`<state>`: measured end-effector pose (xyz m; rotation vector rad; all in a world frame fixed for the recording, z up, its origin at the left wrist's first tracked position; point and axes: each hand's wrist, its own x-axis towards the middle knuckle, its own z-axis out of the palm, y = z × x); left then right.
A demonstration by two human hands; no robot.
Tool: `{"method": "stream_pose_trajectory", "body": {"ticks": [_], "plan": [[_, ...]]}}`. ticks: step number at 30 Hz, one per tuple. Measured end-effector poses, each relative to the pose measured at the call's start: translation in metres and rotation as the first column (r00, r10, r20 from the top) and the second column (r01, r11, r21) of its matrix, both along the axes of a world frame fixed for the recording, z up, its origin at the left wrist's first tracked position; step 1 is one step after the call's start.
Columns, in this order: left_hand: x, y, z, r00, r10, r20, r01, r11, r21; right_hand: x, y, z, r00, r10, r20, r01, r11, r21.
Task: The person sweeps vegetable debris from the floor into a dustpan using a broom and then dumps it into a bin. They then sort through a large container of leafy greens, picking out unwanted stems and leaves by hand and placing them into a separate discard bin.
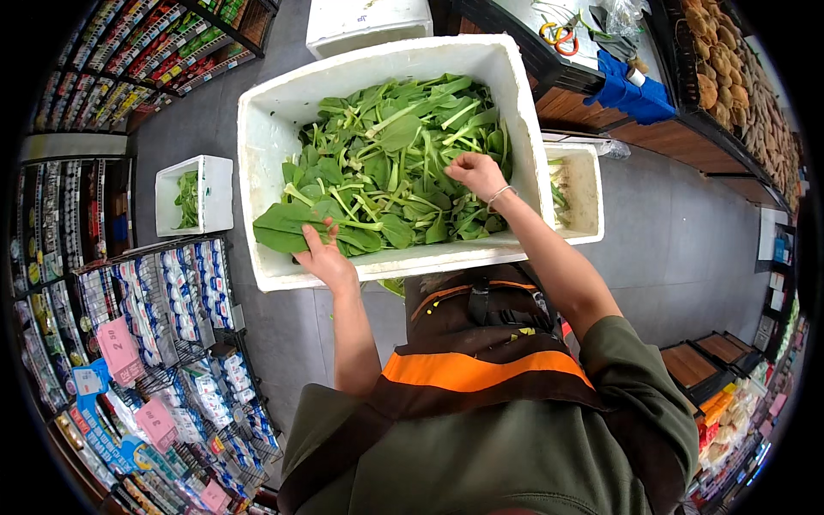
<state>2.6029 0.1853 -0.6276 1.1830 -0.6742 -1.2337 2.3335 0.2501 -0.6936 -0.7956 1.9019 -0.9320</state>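
Note:
A large white foam box (393, 267) full of loose leafy greens (399, 138) with pale stems is directly before me. Near its front left corner, my left hand (325, 254) holds a broad-leaved green (281, 228), its stem pointing right. My right hand (479, 174), with a bracelet at the wrist, hovers over the right part of the pile. Its thumb and fingertips are drawn together, and I see nothing between them. Some of the greens under that hand are hidden.
Smaller foam boxes stand on the floor, one with greens (193, 203) at left, another (589, 193) at right. Another white box (370, 26) is beyond. Scissors (559, 38) lie on the counter. Packed shelves (161, 296) line the left; root vegetables (721, 64) fill a right-hand display.

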Motion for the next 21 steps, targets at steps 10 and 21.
{"method": "stream_pose_trajectory", "body": {"ticks": [10, 21], "plan": [[-0.032, 0.007, -0.003, 0.973, -0.220, -0.066, 0.226, 0.969, 0.101, -0.014, 0.009, 0.045, 0.444, 0.012, 0.896, 0.158, 0.983, -0.091], [-0.047, -0.009, 0.009, 0.437, -0.714, 0.547, 0.808, 0.579, 0.111, 0.001, 0.001, 0.062, 0.700, 0.393, 0.596, -0.477, 0.879, -0.020]]}}
